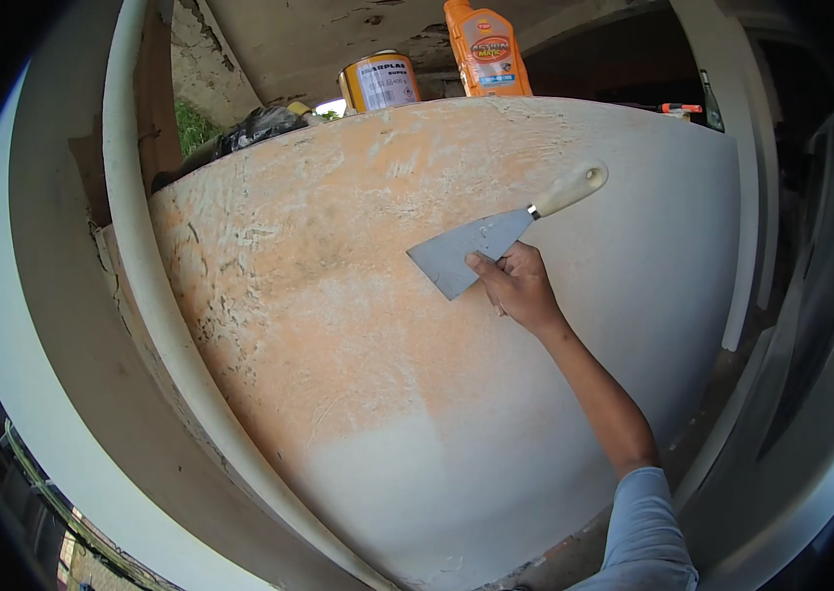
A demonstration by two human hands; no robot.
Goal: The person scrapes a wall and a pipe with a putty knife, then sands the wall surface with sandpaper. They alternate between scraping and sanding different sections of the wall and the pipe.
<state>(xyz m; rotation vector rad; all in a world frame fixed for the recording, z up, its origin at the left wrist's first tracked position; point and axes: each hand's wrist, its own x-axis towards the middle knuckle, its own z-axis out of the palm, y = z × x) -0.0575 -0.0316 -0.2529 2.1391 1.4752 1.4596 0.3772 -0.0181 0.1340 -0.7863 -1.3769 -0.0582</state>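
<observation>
Steel-bladed putty knife (507, 229) with cream handle gripped near blade by my right hand (520, 288), fingers closed on it. Blade lies flat on orange-patched grey plastered wall (338, 345), upper middle. Left hand out of view. I judge skimming step; next stroke calls for steady blade angle and even pressure.

Diffuse, even daylight is recorded, with a small blown-out gap far left. Strong fisheye curvature and black vignetted corners are noted; the centre is sharp.
</observation>
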